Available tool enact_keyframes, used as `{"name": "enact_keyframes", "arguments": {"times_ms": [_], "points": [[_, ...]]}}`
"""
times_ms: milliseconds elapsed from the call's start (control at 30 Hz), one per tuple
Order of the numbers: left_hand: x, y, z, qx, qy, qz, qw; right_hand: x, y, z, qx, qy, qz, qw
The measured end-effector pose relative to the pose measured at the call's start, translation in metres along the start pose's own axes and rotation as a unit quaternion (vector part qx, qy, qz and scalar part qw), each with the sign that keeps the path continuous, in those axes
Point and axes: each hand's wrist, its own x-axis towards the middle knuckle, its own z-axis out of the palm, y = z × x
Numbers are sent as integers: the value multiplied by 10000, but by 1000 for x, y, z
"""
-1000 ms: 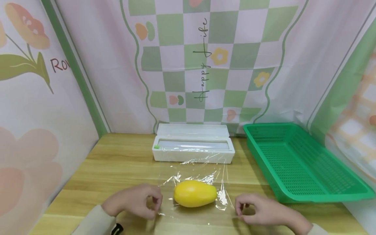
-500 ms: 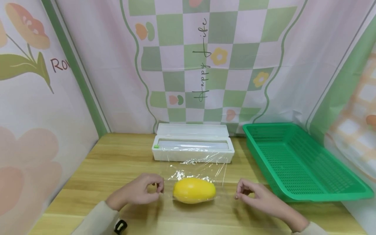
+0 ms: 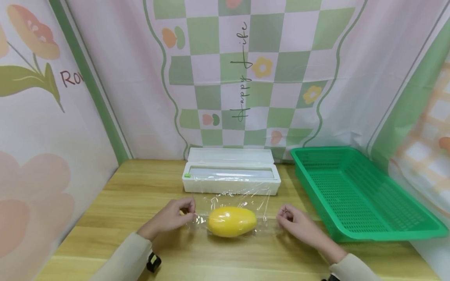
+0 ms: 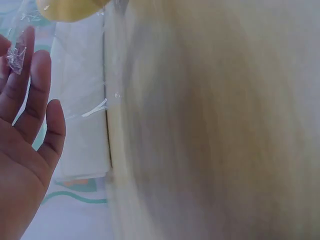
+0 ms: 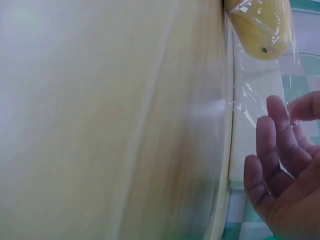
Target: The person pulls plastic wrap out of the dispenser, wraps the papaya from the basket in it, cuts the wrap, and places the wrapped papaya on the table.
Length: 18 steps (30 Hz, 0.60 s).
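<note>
A yellow papaya lies between my hands in the head view, with clear cling film wrapped over its near side. To its left, my left hand pinches a bunched edge of the film between thumb and forefinger; the other fingers are extended in the left wrist view. On the far side, my right hand pinches the film's opposite edge. The film runs back to a white cling film box with its lid raised. Whether the papaya's underside touches the table cannot be told.
A green slider sits at the box's left front edge. The green plastic basket stands at the right, close behind my right hand. Patterned cloth hangs behind the wooden table.
Both hands have moved away from the front edge toward the box, drawing the film up over the papaya's near side. The papaya has shifted slightly back with it.
</note>
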Motion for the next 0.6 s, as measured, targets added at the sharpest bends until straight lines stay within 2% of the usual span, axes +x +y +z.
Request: {"name": "enact_keyframes", "arguments": {"times_ms": [133,267,433,500,600], "points": [[5,-8,-1,-129,39,-191,9997,10,2,4,-174,215,317,9991],[9,-13,-3,-229,-150,-196,9994,17,4,5,-300,323,383,9983],[13,-18,-3,172,-419,-5,9990,23,5,6,-247,206,457,9984],[15,-18,-2,425,-440,48,9981,25,5,5,-153,115,513,9985],[17,-16,0,649,-374,-45,9972,28,6,5,-10,34,581,9983]]}}
